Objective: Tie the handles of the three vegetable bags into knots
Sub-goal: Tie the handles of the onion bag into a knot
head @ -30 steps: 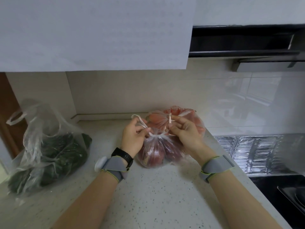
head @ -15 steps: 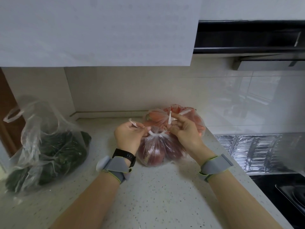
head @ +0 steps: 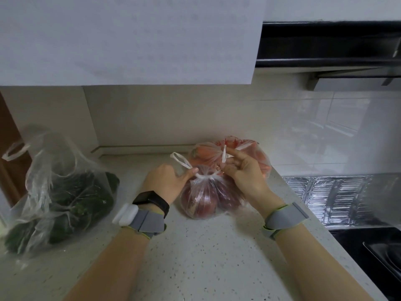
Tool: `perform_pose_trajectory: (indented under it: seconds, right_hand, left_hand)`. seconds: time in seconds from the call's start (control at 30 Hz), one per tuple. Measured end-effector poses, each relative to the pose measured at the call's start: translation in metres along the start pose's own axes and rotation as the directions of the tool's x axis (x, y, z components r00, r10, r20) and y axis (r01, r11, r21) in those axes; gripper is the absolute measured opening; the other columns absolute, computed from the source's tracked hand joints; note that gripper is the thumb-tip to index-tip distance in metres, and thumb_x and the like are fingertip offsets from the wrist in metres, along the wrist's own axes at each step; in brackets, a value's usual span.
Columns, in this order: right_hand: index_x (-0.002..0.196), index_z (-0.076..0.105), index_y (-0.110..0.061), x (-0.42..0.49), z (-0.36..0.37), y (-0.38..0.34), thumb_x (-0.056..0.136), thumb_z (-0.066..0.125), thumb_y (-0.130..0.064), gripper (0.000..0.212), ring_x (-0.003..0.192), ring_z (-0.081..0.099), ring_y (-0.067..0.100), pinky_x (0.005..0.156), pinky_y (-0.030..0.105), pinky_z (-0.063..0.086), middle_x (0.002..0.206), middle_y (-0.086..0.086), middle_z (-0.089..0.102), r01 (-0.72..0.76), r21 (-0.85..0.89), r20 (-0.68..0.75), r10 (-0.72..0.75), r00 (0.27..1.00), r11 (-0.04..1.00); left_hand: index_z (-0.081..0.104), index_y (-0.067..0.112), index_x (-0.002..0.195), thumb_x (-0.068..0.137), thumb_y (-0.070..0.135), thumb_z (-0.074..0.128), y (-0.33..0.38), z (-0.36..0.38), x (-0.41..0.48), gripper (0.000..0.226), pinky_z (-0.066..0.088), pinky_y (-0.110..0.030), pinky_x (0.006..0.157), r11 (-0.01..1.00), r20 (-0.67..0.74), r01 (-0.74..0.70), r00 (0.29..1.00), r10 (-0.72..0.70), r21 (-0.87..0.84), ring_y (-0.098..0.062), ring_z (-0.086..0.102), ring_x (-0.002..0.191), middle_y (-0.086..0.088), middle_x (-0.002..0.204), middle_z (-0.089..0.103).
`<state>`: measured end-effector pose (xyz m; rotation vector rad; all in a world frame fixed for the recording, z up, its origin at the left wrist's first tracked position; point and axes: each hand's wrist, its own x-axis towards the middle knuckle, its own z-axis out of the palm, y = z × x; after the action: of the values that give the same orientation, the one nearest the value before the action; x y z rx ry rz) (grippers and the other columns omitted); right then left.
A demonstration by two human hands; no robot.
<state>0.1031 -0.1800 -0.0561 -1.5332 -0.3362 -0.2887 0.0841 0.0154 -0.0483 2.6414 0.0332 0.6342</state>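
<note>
Two pinch grips on the red-produce bag point(head: 206, 196) on the counter point(head: 206, 257): left hand point(head: 167, 181) on its left loop point(head: 181, 160), right hand point(head: 240, 170) on its upright strip point(head: 224, 154); carrot bag point(head: 260, 157) touching behind, greens bag point(head: 60, 192) well left.

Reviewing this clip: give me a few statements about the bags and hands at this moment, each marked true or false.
1. The left hand and the right hand each pinch a handle of the red-produce bag. True.
2. The greens bag is already knotted. False: its handles hang loose and its mouth is open.
3. The carrot bag lies behind the red-produce bag, nearer the wall. True.
4. The red-produce bag is lifted off the countertop. False: it rests on it.
</note>
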Motion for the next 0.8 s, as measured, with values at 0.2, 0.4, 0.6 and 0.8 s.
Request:
perform_pose_trajectory:
  seconds: [0.2,0.4,0.6,0.8]
  right_hand:
    - [0.129,0.055,-0.011,0.0,0.001,-0.002,0.085,0.064,0.002,0.047,0.065,0.064,0.008,0.066,0.014,0.051,0.083,0.008,0.067,-0.008,0.001,-0.007,0.008,1.0,1.0]
    - [0.126,0.054,-0.015,-0.003,0.002,-0.008,0.087,0.062,0.0,0.043,0.07,0.064,0.012,0.079,0.023,0.053,0.078,0.005,0.064,-0.008,0.012,-0.015,0.008,1.0,1.0]
    - [0.106,0.063,-0.006,0.0,0.003,-0.007,0.091,0.055,-0.001,0.018,0.063,0.059,0.022,0.071,0.032,0.052,0.059,0.002,0.066,-0.07,0.195,-0.051,0.082,0.995,0.978]
    - [0.075,0.061,-0.005,0.005,0.001,-0.007,0.091,0.045,0.009,0.026,0.049,0.048,0.018,0.055,0.027,0.037,0.044,0.0,0.054,-0.141,0.247,-0.144,0.18,0.973,0.959]
  left_hand:
    - [0.077,0.013,0.076,0.071,0.023,0.08,0.011,0.008,-0.004,0.012,0.041,-0.01,0.057,0.894,-0.077,-0.192,0.981,0.176,-0.404,-0.001,0.06,0.061,0.005,0.069,0.07]
    - [0.073,0.014,0.087,0.091,0.016,0.058,0.024,0.017,-0.011,0.015,0.048,-0.016,0.071,0.748,0.036,-0.075,0.991,0.131,-0.66,-0.007,0.065,0.079,0.004,0.085,0.072]
    - [0.063,0.012,0.074,0.099,0.014,0.042,0.03,0.019,-0.008,0.033,0.044,-0.019,0.074,0.705,0.059,-0.017,0.995,0.083,-0.709,-0.007,0.06,0.075,0.005,0.076,0.067]
    - [0.056,0.016,0.066,0.099,0.016,0.041,0.034,0.022,-0.003,0.036,0.035,-0.02,0.052,0.739,0.132,0.046,0.989,0.059,-0.672,-0.003,0.041,0.046,0.005,0.057,0.051]
